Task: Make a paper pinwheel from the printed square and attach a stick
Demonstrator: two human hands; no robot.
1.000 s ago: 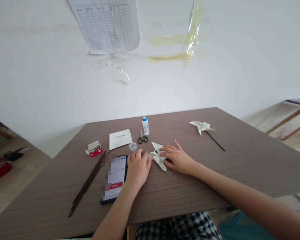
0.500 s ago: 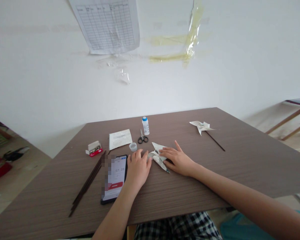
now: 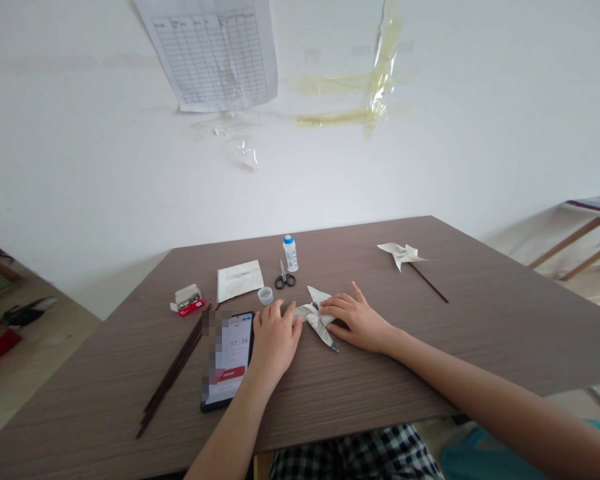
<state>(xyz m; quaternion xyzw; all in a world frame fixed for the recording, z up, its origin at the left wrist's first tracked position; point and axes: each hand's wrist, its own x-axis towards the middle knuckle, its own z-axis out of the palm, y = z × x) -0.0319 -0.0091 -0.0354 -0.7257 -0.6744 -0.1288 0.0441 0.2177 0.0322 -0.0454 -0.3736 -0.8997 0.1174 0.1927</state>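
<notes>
A folded printed-paper pinwheel without a stick lies on the table between my hands. My left hand is on its left blade, held between thumb and index finger, with the other fingers bent on the table by the phone. My right hand has its thumb and fingers around the right blade, partly hiding it, and one finger sticks up. The upper and lower blades show. Just beyond my left hand stands a small clear round cup, and a phone with a running timer lies left of it.
Scissors, a blue-capped bottle, a paper stack and a small open red-and-white box sit farther back. Dark sticks lie left of the phone. A finished pinwheel on a stick rests at the right.
The pinwheel's upper and lower blades have shifted slightly, turning a little under my hands. Both hands stay almost in place. The phone timer has advanced from 07:35 to 07:36.
</notes>
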